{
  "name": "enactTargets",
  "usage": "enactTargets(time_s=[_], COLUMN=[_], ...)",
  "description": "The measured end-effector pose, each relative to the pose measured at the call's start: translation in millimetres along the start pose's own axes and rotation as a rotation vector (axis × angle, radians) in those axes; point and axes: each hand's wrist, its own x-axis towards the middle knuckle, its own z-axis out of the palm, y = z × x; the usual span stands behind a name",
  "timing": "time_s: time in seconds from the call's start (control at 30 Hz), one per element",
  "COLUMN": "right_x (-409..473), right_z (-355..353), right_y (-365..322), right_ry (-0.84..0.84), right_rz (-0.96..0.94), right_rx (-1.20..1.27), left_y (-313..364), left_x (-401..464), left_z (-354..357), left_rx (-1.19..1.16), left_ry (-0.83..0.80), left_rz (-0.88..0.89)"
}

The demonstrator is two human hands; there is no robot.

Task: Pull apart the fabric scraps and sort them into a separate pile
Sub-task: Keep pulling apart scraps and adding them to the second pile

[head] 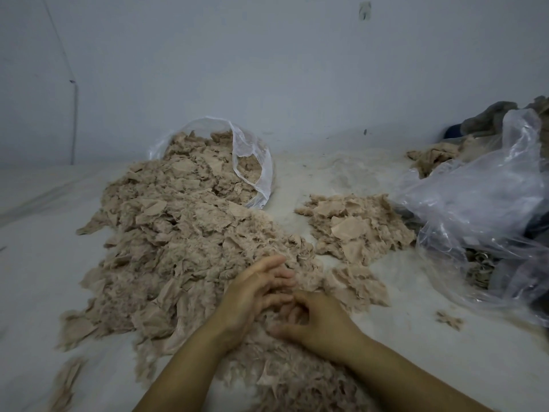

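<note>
Beige, fluffy fabric scraps lie in a big tangled heap (178, 248) spilling from a clear plastic bag (252, 162) across the white sheet (35, 263), with a smaller sorted pile (353, 227) to its right. At the heap's near edge the left hand (252, 295) rests with fingers spread loosely, while the right hand (315, 319) curls, seemingly pinching a tuft, though blur hides it. Being light, soft and clingy, they should part best when pinched at a loose edge.

Your left hand (252, 295) comes in from 7 o'clock on a bare forearm, palm turned inward, its fingers (274, 264) stretched and slightly spread toward 1 o'clock. Your right hand (318, 319) enters from 4 o'clock, knuckles up, its fingers (292, 312) curled under toward the left palm. The two hands sit close together, fingertips nearly meeting; motion blur hides whether either pinches anything.
</note>
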Motion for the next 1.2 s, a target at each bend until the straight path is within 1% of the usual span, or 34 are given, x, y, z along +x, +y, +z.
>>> enactTargets(time_s=[0.07, 0.1, 0.13, 0.17, 0.23, 0.27, 0.3, 0.33, 0.4, 0.47, 0.5, 0.53, 0.6, 0.67, 0.77, 0.83, 0.9, 0.93, 1.0, 1.03, 1.07, 1.13, 1.17, 1.2], right_x=[0.5, -0.2, -1.2, -2.3, -3.7, -2.6, -1.8, -1.0, 0.8, -1.0, -2.4, -3.1, -2.9, -1.7, 1.1, 2.8, 3.9, 4.3, 3.5, 2.7, 2.3, 2.2, 2.3, 2.0], right_z=[-7.0, -12.2, -17.8, -23.1, -27.5, -27.0, -26.9, -25.8, -26.5, -27.8, -28.1, -28.3, -26.6, -21.0, -17.7, -22.9, -34.0, -38.1, -39.3, -37.0, -33.7, -28.0, -26.3, -26.0], right_y=[2.8, 5.0, 7.1, 9.0, 12.0, 13.0, 12.0, 12.0, 12.7, 10.4, 9.7, 9.4, 7.2, 6.3, 8.3, 8.2, 10.7, 12.3, 13.8, 12.9, 11.2, 6.9, 5.0, 3.4], right_ry=[0.062, 0.093, 0.088, 0.047, -0.09, -0.099, -0.061, 0.003, 0.084, 0.091, 0.085, 0.075, 0.057, 0.123, 0.216, 0.264, 0.323, 0.327, 0.243, 0.189, 0.144, 0.094, 0.074, 0.058], right_rz=[-0.015, -0.028, -0.042, -0.057, -0.084, -0.094, -0.089, -0.067, 0.025, 0.095, 0.09, 0.058, -0.02, -0.09, -0.047, 0.009, 0.057, 0.072, 0.105, 0.122, 0.129, 0.127, 0.12, 0.113], right_rx=[-0.007, 0.021, 0.022, -0.027, -0.15, -0.156, -0.114, -0.023, 0.259, 0.536, 0.605, 0.612, 0.536, 0.507, 0.708, 0.839, 0.968, 1.003, 0.988, 0.971, 0.971, 1.02, 1.05, 1.08], left_y=[1.0, 1.4, 0.8, -0.3, -5.5, -8.7, -10.4, -10.9, -9.8, -5.7, -3.7, -2.3, -1.7, -3.3, -3.1, -2.3, -0.6, -0.2, -0.2, -1.2, -2.7, -8.4, -12.6, -15.5], left_x=[0.6, 0.2, -0.7, -2.1, -3.2, -2.6, -2.1, -2.0, -1.9, -2.2, -2.1, -2.3, -3.4, -4.6, -5.2, -2.4, 0.8, 1.9, 1.3, 0.3, -1.1, -2.8, -2.3, -1.9], left_z=[-6.3, -9.7, -12.1, -13.8, -16.9, -19.1, -20.4, -20.9, -19.3, -15.5, -13.6, -12.0, -9.0, -6.5, -2.2, -3.7, -9.3, -12.7, -14.8, -13.2, -11.1, -5.4, -2.2, 1.4], left_rx=[0.146, 0.243, 0.349, 0.461, 0.701, 0.834, 0.95, 1.013, 0.982, 0.803, 0.717, 0.655, 0.6, 0.595, 0.53, 0.493, 0.554, 0.577, 0.601, 0.602, 0.64, 0.838, 0.895, 0.869], left_ry=[0.017, -0.001, -0.044, -0.104, -0.209, -0.247, -0.271, -0.28, -0.247, -0.146, -0.105, -0.082, -0.079, -0.101, -0.067, 0.035, 0.169, 0.201, 0.178, 0.124, 0.065, -0.03, -0.051, -0.04], left_rz=[0.026, 0.037, 0.044, 0.044, 0.035, 0.038, 0.055, 0.084, 0.15, 0.169, 0.176, 0.177, 0.164, 0.151, 0.109, 0.118, 0.18, 0.212, 0.279, 0.315, 0.346, 0.422, 0.438, 0.408])
